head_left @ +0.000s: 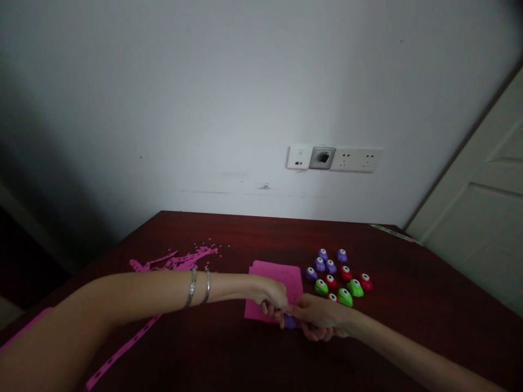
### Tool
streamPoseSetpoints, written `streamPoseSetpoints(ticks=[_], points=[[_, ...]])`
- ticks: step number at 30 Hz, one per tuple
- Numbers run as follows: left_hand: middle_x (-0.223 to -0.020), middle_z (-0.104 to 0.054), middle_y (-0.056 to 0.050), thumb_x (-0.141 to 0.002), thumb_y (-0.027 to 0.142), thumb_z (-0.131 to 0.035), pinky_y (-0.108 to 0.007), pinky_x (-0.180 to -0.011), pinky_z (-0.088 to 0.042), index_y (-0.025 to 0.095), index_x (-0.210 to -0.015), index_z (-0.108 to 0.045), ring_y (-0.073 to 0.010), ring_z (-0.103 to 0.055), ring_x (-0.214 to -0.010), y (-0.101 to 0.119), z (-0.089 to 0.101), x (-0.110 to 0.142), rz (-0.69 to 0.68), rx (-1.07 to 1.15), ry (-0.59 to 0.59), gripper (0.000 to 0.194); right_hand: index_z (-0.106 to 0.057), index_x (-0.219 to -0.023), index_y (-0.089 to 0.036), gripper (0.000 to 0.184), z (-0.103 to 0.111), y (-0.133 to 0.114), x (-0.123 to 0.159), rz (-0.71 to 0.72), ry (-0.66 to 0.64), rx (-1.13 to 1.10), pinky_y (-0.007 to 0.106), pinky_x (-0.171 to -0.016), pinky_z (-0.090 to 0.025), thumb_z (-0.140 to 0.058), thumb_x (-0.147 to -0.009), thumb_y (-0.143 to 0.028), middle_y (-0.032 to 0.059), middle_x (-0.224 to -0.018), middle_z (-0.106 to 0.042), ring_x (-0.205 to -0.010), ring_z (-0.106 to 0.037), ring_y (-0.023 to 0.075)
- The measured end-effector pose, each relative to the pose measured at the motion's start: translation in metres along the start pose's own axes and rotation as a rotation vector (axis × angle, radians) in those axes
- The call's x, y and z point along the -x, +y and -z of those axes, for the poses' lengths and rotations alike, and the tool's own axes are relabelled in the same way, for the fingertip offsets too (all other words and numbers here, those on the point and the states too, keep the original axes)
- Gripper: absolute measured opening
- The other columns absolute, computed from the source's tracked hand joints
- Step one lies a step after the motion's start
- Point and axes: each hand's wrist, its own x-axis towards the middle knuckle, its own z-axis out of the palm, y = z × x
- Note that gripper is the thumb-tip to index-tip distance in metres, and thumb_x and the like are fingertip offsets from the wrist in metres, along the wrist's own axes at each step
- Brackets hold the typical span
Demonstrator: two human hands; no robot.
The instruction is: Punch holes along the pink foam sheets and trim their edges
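My left hand [273, 294], with two silver bracelets on its wrist, is curled closed just above the pink paper. It meets my right hand [321, 316], whose fingers are also bent closed. A small purple paper punch [290, 322] shows between the hands; my right hand grips it, and most of it is hidden by fingers. What my left fingers pinch is hidden. Under and behind my left hand lies a stack of pink paper sheets [281, 272]. Right of the paper stand several paper punches with round white tops: purple [341, 255], red [366, 282] and green [355, 288].
Pink punched scraps [192, 260] and tiny bits lie on the left of the dark red table [249, 231]. A long punched pink strip [122, 348] runs toward the near left. Wall sockets [355, 160] are above the table; a white door [486, 179] stands at right.
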Motion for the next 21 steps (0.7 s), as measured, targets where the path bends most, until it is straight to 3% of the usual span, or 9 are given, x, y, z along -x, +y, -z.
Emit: streamPoseSetpoints(ticks=[3, 7, 10, 15, 21], points=[[-0.044, -0.041, 0.000, -0.076, 0.021, -0.046, -0.017, -0.031, -0.015, 0.015, -0.067, -0.067, -0.0060, -0.024, -0.033, 0.009, 0.000, 0.014, 0.229, 0.084, -0.083, 0.023, -0.057, -0.066, -0.016, 0.048, -0.005, 0.004, 0.000, 0.081, 0.104, 0.040, 0.015, -0.025, -0.018, -0.031, -0.088, -0.050, -0.0056, -0.037, -0.043, -0.023, -0.025, 0.0033], [-0.043, -0.039, 0.002, -0.075, 0.029, -0.053, -0.016, -0.032, -0.014, 0.014, -0.055, -0.060, -0.0036, -0.022, -0.033, 0.016, -0.003, 0.031, 0.203, 0.166, -0.014, 0.025, -0.055, -0.064, -0.016, 0.040, -0.011, 0.011, 0.000, 0.100, 0.247, 0.211, 0.017, -0.029, -0.023, -0.040, -0.085, -0.048, -0.0051, -0.036, -0.042, -0.027, -0.033, 0.0058], [-0.042, -0.040, 0.002, -0.075, 0.034, -0.057, -0.017, -0.033, -0.014, 0.014, -0.051, -0.055, -0.0030, -0.023, -0.032, 0.016, -0.003, 0.034, 0.183, 0.184, 0.046, 0.031, -0.057, -0.070, -0.016, 0.029, -0.019, 0.013, 0.003, 0.178, 0.390, 0.325, 0.018, -0.038, -0.030, -0.054, -0.077, -0.044, -0.0025, -0.045, -0.051, -0.040, -0.047, 0.0094], [-0.045, -0.044, 0.003, -0.075, 0.036, -0.058, -0.019, -0.036, -0.016, 0.014, -0.055, -0.056, -0.0037, -0.028, -0.034, 0.014, 0.004, 0.037, 0.041, 0.110, 0.140, 0.030, -0.062, -0.077, -0.015, 0.028, -0.034, 0.008, 0.007, 0.298, 0.646, 0.531, 0.025, -0.057, -0.038, -0.048, -0.082, -0.038, 0.0084, -0.075, -0.065, -0.072, -0.061, 0.0202], [-0.048, -0.046, 0.004, -0.067, 0.048, -0.062, -0.020, -0.042, -0.028, 0.014, -0.056, -0.053, -0.0048, -0.038, -0.042, 0.000, 0.020, 0.042, -0.285, 0.080, 0.507, 0.037, -0.062, -0.084, -0.014, 0.028, -0.046, 0.010, 0.002, 0.187, 0.762, 0.635, 0.029, -0.063, -0.040, -0.044, -0.083, -0.036, 0.0121, -0.080, -0.066, -0.077, -0.062, 0.0252]])
